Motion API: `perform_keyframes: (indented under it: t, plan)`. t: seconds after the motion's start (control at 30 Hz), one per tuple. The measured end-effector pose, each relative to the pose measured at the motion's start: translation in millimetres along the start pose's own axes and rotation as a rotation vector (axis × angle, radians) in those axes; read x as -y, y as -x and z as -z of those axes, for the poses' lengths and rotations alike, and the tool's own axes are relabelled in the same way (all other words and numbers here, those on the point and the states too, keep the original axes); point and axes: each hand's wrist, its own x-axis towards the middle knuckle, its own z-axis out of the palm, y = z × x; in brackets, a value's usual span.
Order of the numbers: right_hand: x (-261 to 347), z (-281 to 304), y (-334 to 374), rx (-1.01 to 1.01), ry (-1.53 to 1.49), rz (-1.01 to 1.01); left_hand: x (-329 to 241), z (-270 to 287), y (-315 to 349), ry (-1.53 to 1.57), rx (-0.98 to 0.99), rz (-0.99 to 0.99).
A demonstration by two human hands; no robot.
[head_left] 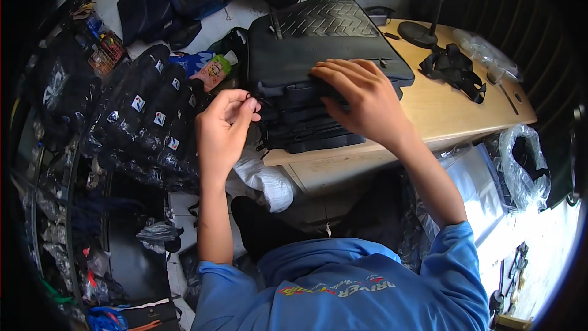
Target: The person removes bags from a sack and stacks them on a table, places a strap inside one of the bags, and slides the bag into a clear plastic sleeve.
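As I looked down through the head camera from afar, the black bag (306,55) lay flat on the pale wooden surface (422,110), its near side overhanging or close to the front edge; I could not tell which. Its upper face carried a patterned panel (327,15), and dark layers (312,132) showed beneath, though I could not make out whether they were its own compartments or a second bag. The left hand (222,132) was at the near left corner, thumb and fingertips pinched together on what looked like a thin dark cord or zip pull. The right hand (367,101) was open, palm down, fingers spread over the near edge; I could not be sure how firmly they touched.

I judged the bag bulky but fairly light, its face padded and half stiff, its sides soft enough to sag. The smooth cover looked a little slippery and hardly fragile, so I favoured a flat palm for steadying, a fingertip pinch for the small fittings, and a grip at both side edges for lifting.

Further out, black straps (456,70) and a round-based stand (418,34) occupied the surface's right part, while plastic-wrapped black bags (144,113) crowded the left.
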Motion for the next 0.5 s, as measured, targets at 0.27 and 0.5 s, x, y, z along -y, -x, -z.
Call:
perform_keyframes:
  t: [0.27, 0.5]
  plan:
    - [-26, 30, 1, -0.221, 0.19, -0.012, -49, -63, -28, -0.165, -0.015, -0.467]
    - [-98, 137, 91, -0.516, -0.02, -0.348, -66, -140, -64, -0.391, -0.171, -0.635]
